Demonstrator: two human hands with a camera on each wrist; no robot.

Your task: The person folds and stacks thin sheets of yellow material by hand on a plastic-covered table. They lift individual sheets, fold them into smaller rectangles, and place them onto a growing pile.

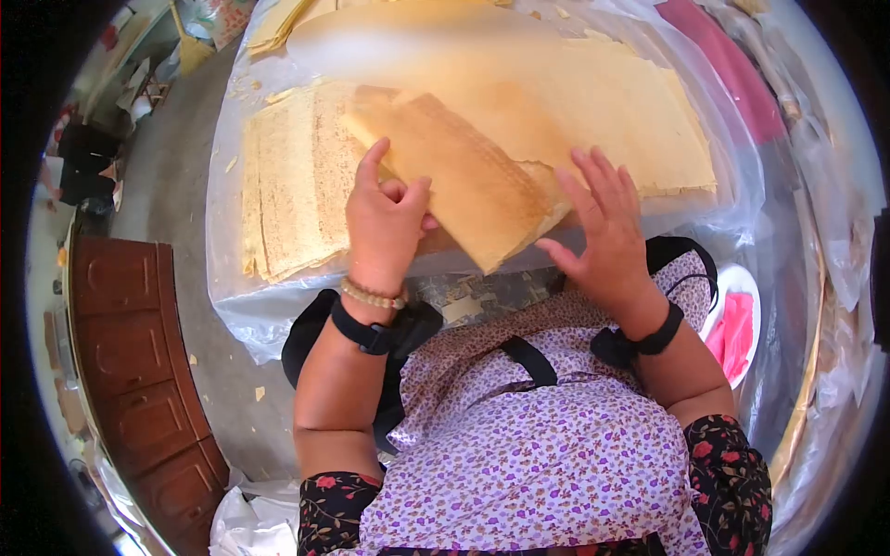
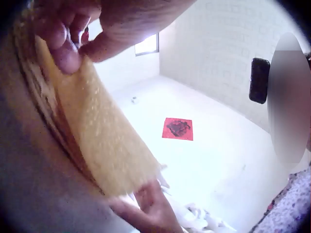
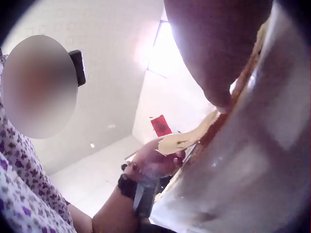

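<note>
A thin yellow-brown sheet [image 1: 464, 176], like a dry pancake and folded into a flat strip, lies slanted at the near edge of the table. My left hand [image 1: 385, 218] grips its left edge; in the left wrist view, the sheet's pale side [image 2: 104, 131] slopes down from the left fingers [image 2: 65, 56]. At the other end, my right hand [image 1: 607, 232] has its fingers spread, with fingertips right at the sheet's torn corner. The right wrist view shows the left hand [image 3: 155, 158] across at the folded edge [image 3: 187, 138].
Folded sheets [image 1: 297, 185] are stacked on the left of the plastic-covered table, and a wide pile of flat sheets [image 1: 640, 111] spreads right. More folded sheets [image 1: 278, 23] lie at the far left. A white basin [image 1: 742, 361] holding something pink stands by my right elbow. Brown cabinets [image 1: 130, 343] line the left.
</note>
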